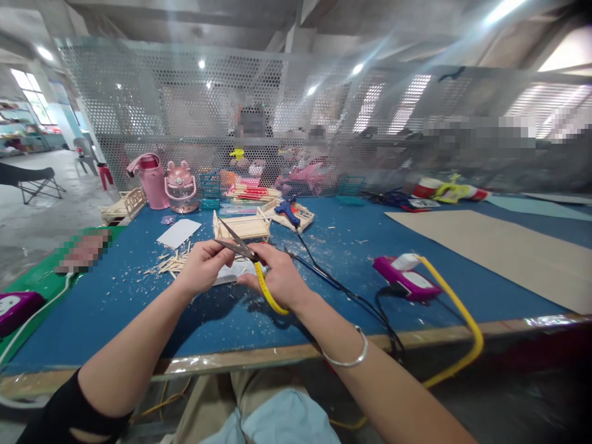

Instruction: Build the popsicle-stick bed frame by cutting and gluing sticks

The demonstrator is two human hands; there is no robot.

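Note:
My right hand [279, 274] is closed around the yellow handle of a pair of scissors [263, 287]. The blades are parted and point away to the left. At the blades, the fingers of my left hand [206, 264] are pinched together; whatever they hold is too small to make out. Just beyond my hands stands a small frame of pale wooden sticks [247, 228]. Short cut sticks [172, 264] lie in a loose heap beside my left hand. A white piece [226, 274] lies under my hands, partly hidden by them.
A blue glue gun [287, 213] rests on another stick frame [305, 216]. A pink bottle [154, 188], a clear-and-pink bottle [181, 191] and stick bundles [252, 193] stand before a perforated screen [185, 111]. To the right are a purple power strip [404, 283], cables and brown board [504, 246].

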